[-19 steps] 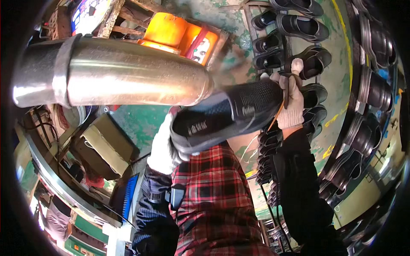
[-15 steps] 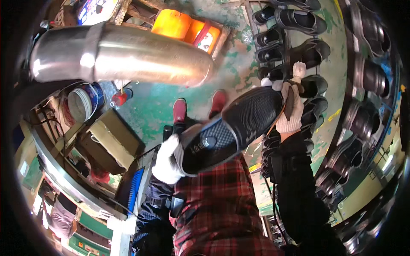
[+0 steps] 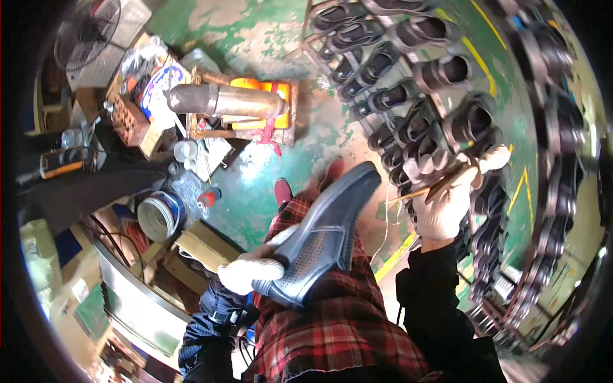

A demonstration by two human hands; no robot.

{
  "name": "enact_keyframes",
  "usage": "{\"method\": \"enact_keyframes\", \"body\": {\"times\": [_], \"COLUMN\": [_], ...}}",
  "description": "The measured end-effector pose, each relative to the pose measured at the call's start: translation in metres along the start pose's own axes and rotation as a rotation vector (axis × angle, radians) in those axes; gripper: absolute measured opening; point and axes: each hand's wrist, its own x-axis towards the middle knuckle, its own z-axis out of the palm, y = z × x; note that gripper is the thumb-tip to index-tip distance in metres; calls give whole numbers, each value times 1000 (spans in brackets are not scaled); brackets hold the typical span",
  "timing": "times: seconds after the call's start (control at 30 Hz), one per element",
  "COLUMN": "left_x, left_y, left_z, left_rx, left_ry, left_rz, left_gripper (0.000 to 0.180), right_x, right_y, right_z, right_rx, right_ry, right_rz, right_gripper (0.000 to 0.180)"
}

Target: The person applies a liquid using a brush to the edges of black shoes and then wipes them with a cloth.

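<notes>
My left hand (image 3: 250, 270), in a white glove, grips a dark blue perforated shoe (image 3: 322, 236) by its heel end, and the shoe lies across my lap with its toe pointing up and right. My right hand (image 3: 447, 195), also in a white glove, is raised to the right of the shoe and holds a thin wooden brush stick (image 3: 424, 190) between its fingers. The stick's tip points left toward the shoe's toe without touching it. My lap is covered by a red plaid cloth (image 3: 338, 325).
A long rack (image 3: 440, 83) filled with several dark shoes curves along the upper right. A metal pipe (image 3: 223, 101) lies over an orange glowing heater (image 3: 271, 105). A white can (image 3: 156, 216), boxes and a fan (image 3: 86, 32) crowd the left. The floor (image 3: 255, 38) is worn green.
The view has swung so the metal pipe looks far smaller. The shoe has dropped lower onto my lap, and my right hand has come off it, holding the stick apart.
</notes>
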Motion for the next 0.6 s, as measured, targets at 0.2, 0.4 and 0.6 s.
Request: {"method": "enact_keyframes", "body": {"times": [0.2,0.4,0.6], "left_x": [-43,-57,-59], "left_y": [2,-18,-38], "left_z": [47,78,96], "left_rx": [131,337,396], "left_ry": [12,32,-54], "left_rz": [4,88,134], "left_gripper": [94,85,86], "right_x": [-78,-119,-92], "right_y": [-12,-23,-107], "right_z": [51,17,30], "right_rx": [-829,-806,-996], "right_ry": [-349,-333,-417], "right_rz": [-377,-226,-639], "right_gripper": [25,31,28]}}
